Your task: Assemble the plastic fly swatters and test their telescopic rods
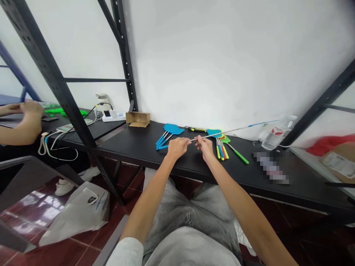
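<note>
A telescopic fly swatter (235, 129) is drawn out long, its thin metal rod pointing right and its blue head seen edge-on near the wall. My left hand (177, 147) is closed around its lower end, where the blue handle shows beside the palm. Farther along, my right hand (204, 146) pinches the metal rod between its fingers. Several blue fly swatters (171, 128) lie on the table just left of my left hand. Right of my right hand lies a pile of blue, yellow, red and green fly swatters (222, 149), with one green-handled swatter (240, 156) angled outward.
On the black table (124, 144) are an open cardboard box (138, 119), a yellow-and-black utility knife (197, 129), a plastic water bottle (277, 133) and a blurred item (271, 168). A black metal post (73, 111) stands left. Another person's hands (30, 111) are at the neighbouring table.
</note>
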Tool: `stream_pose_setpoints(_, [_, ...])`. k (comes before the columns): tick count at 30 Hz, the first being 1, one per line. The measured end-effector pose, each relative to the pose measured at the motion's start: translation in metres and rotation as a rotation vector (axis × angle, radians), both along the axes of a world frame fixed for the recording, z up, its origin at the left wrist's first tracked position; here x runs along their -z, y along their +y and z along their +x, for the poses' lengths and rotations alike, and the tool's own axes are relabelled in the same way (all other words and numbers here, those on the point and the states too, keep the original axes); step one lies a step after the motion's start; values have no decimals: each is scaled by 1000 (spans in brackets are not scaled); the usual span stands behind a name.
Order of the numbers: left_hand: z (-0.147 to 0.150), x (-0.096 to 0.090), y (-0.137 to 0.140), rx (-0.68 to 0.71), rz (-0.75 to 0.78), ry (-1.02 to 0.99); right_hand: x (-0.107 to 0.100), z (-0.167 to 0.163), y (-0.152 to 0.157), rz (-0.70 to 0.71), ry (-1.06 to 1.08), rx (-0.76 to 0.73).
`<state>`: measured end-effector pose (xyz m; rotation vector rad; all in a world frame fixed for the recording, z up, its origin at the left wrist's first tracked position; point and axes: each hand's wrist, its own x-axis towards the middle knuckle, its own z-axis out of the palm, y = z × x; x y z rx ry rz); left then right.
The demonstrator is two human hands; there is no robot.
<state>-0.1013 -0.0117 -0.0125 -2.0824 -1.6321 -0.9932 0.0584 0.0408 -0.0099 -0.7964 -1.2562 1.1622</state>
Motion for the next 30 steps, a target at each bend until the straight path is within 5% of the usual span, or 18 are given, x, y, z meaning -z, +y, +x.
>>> stream_pose_setpoints(19, [0, 1, 2, 79, 15, -6, -44, 139, 37, -64, 251, 361])
stream_pose_setpoints(30, [-15, -6, -2, -56, 143, -121, -55, 138, 18, 22, 247, 247])
